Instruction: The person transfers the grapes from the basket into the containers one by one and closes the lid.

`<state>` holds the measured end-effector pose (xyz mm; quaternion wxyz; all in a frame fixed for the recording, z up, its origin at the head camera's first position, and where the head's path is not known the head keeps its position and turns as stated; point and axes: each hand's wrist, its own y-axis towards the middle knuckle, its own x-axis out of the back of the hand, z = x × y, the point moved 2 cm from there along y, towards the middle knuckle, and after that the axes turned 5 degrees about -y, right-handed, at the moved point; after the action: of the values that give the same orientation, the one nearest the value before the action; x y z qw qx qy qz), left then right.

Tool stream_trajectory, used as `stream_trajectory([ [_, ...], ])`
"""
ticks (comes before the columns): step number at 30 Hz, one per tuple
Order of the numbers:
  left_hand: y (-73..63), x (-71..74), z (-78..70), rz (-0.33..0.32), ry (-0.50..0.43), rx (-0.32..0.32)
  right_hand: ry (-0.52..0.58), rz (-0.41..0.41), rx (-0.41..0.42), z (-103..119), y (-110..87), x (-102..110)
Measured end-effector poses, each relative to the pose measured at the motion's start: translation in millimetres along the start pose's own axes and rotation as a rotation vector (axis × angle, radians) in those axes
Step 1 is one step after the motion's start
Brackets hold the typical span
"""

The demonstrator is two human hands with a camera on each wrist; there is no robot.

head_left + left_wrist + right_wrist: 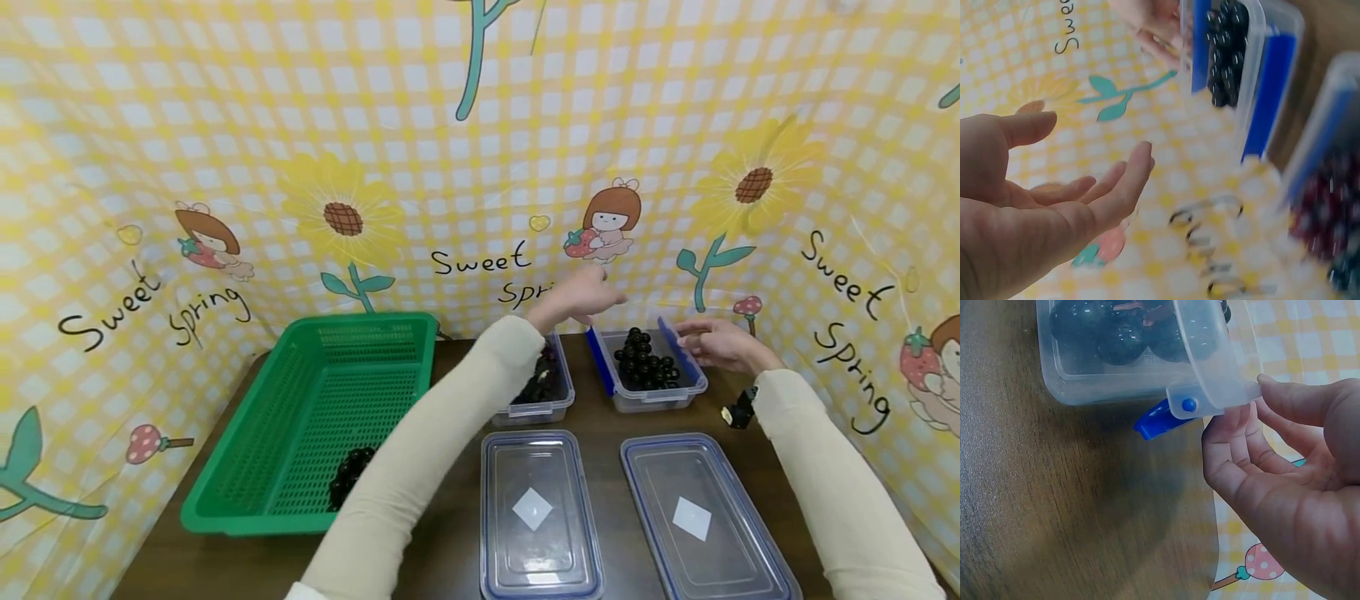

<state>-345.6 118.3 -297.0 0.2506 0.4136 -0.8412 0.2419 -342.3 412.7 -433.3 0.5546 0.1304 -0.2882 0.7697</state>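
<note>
My right hand (720,343) pinches the right rim of a clear plastic container (652,402) between thumb and fingers. Dark, nearly black grapes (647,367) lie inside it, and blue clip flaps stand on its sides. In the right wrist view, the thumb of that hand (1291,444) is on the rim, beside a blue clip (1160,419). My left hand (581,293) hovers behind a second clear container (534,412) of dark red grapes, which the arm partly covers. In the left wrist view, the left hand (1054,206) has loosely spread fingers and holds nothing.
A green basket (247,523) stands at left with a few dark grapes (351,477) in its near corner. Two clear lids with blue seals, a left lid (536,458) and a right lid (720,475), lie in front. Patterned cloth (480,183) walls the table's back and sides.
</note>
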Motion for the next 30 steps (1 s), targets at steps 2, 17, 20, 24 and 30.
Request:
stream_trajectory([
  [2,-9.1,11.3,0.9,0.014,0.032,-0.024,-0.014,0.003,-0.006,-1,-0.9,0],
  [17,-107.3,81.4,76.3,-0.005,0.234,-0.058,-0.009,0.029,0.002,-7,-0.2,-2],
  [20,-134.7,84.3,100.7,-0.019,0.25,-0.089,-0.014,0.032,0.004,-8,-0.7,-3],
  [24,-169.3,90.1,127.1,-0.047,0.294,-0.147,-0.016,0.027,0.007,-8,-1.2,-3],
  [30,-211.4,100.2,161.5,-0.039,0.372,-0.221,0.0,0.018,0.02,-4,-1.0,-2],
])
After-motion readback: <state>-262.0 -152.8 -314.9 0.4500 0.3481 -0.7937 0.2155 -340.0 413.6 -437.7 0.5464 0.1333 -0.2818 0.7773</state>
